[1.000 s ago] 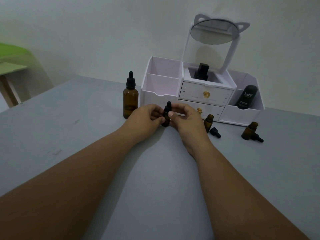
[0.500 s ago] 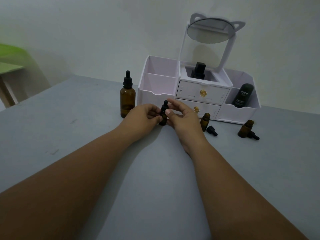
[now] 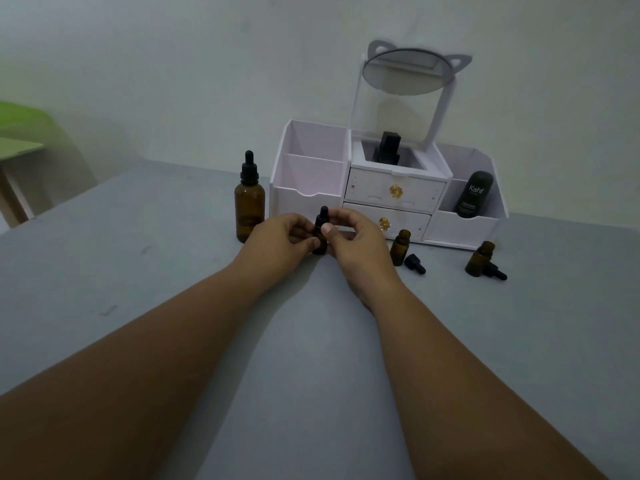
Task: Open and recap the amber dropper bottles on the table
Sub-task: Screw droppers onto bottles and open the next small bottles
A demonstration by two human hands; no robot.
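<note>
A small amber dropper bottle [image 3: 319,244] stands on the grey table [image 3: 138,244] between my hands. My left hand [image 3: 282,240] grips its body, and my right hand [image 3: 353,237] pinches its black dropper cap [image 3: 323,218] with thumb and fingers. A tall capped amber bottle [image 3: 249,206] stands to the left. Two small uncapped amber bottles, one [image 3: 400,247] just right of my right hand and another [image 3: 479,258] farther right, each have a loose black dropper cap lying beside them, the first cap [image 3: 414,263] and the second cap [image 3: 496,271].
A white desk organiser [image 3: 311,199] with two drawers, side bins and a cat-ear mirror [image 3: 410,72] stands behind the bottles. It holds a black bottle [image 3: 387,150] and a dark Kahf tube [image 3: 473,199]. A green chair [image 3: 20,133] is at far left.
My right hand's fingers have shifted around the cap of the small bottle while my left hand keeps hold of its body. The view has moved slightly.
</note>
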